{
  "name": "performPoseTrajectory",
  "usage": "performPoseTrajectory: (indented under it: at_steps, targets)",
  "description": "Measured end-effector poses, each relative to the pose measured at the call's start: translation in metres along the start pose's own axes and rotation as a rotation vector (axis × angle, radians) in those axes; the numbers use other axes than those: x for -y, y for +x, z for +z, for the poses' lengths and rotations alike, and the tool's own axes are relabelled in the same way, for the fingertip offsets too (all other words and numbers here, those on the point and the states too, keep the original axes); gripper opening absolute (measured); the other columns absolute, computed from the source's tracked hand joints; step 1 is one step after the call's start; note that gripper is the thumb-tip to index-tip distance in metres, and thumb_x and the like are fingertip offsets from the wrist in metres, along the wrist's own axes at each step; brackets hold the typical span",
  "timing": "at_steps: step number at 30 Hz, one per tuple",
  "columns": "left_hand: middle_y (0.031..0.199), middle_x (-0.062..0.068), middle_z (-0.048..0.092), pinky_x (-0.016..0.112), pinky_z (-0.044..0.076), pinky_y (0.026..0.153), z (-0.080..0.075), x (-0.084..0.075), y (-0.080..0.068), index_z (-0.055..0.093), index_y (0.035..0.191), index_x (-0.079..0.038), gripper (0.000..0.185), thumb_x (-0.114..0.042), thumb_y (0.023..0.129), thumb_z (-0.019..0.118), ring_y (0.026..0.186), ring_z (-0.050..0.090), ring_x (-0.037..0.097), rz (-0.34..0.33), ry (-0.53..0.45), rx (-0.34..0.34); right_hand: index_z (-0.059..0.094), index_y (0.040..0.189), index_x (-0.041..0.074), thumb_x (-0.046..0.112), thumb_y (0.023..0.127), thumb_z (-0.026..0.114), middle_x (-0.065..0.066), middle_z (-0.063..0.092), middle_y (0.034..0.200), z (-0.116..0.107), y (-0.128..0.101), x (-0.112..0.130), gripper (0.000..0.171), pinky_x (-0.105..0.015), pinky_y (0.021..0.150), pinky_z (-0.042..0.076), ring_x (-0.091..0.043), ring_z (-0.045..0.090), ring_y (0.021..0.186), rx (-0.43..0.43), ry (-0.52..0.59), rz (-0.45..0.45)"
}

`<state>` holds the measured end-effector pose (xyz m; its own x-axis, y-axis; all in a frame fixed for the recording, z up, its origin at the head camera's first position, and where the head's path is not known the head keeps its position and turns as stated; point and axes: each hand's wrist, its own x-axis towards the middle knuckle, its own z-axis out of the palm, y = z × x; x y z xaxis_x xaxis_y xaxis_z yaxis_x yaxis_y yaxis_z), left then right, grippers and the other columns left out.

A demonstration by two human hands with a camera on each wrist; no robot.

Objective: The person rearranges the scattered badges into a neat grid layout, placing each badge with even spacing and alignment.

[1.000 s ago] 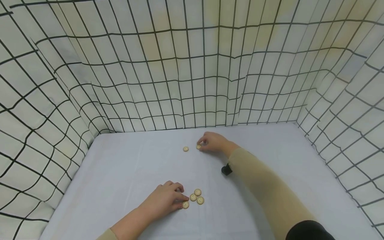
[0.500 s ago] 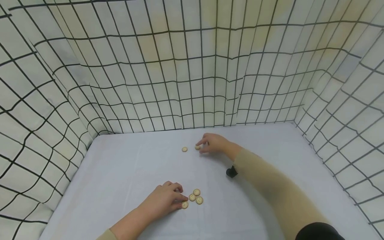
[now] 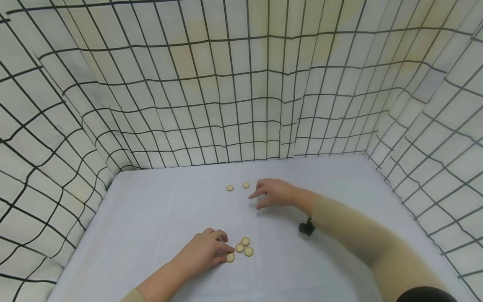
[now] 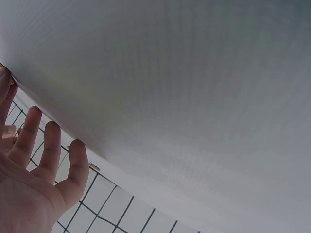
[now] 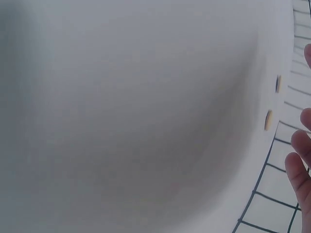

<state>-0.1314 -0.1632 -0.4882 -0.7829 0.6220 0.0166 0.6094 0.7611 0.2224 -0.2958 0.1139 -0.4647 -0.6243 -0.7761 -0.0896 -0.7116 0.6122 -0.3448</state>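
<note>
Buttons (image 3: 245, 185) lie just beyond the right hand (image 3: 277, 193), grip loose, fingers outstretched, holding nothing.

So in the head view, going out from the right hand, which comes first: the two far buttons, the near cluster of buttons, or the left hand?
1. Right far button, just left of the right hand.
2. Left far button, further left.
3. Near cluster of buttons, closer to the person.
4. Left hand, beside that cluster, touching one button.
</note>
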Motion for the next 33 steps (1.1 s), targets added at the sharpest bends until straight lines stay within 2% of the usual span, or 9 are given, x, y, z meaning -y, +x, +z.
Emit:
performPoseTrajectory:
  at_steps: [8, 14, 24, 33]
  targets:
    - [0.110, -0.006, 0.063, 0.037, 0.045, 0.071, -0.001, 0.000, 0.000, 0.078, 0.109, -0.035, 0.025, -0.038, 0.084, 0.077, 0.099, 0.055, 0.016, -0.010, -0.012, 0.009, 0.072, 0.122, 0.033, 0.043, 0.083, 0.079, 0.010, 0.057, 0.106, 0.010, -0.029, 0.010, 0.042, -0.026, 0.083, 0.046, -0.008, 0.051, 0.094, -0.012, -0.050, -0.140]
    - [0.110, -0.006, 0.063, 0.035, 0.044, 0.070, -0.002, -0.001, -0.001, 0.077, 0.109, -0.035, 0.025, -0.038, 0.084, 0.077, 0.098, 0.054, 0.015, -0.007, -0.016, 0.006, 0.072, 0.123, 0.034, 0.045, 0.083, 0.078, 0.010, 0.057, 0.106, 0.014, -0.037, 0.013, 0.042, -0.025, 0.084, 0.046, -0.007, 0.051, 0.095, -0.011, -0.061, -0.166]
    - [0.110, -0.006, 0.063, 0.037, 0.045, 0.070, -0.004, -0.001, -0.001, 0.078, 0.109, -0.034, 0.025, -0.037, 0.084, 0.077, 0.098, 0.055, 0.016, 0.002, -0.002, 0.001, 0.072, 0.123, 0.034, 0.045, 0.083, 0.078, 0.009, 0.059, 0.110, 0.013, -0.034, 0.028, 0.041, -0.024, 0.087, 0.045, -0.008, 0.051, 0.098, 0.023, -0.059, -0.177]
    - [0.111, -0.005, 0.063, 0.036, 0.045, 0.070, -0.005, -0.002, -0.001, 0.078, 0.109, -0.034, 0.025, -0.036, 0.083, 0.078, 0.098, 0.054, 0.016, 0.005, -0.006, 0.000, 0.072, 0.121, 0.038, 0.045, 0.084, 0.078, 0.011, 0.058, 0.109, 0.025, -0.022, 0.040, 0.038, -0.020, 0.083, 0.043, -0.005, 0.051, 0.095, 0.081, -0.067, -0.255]
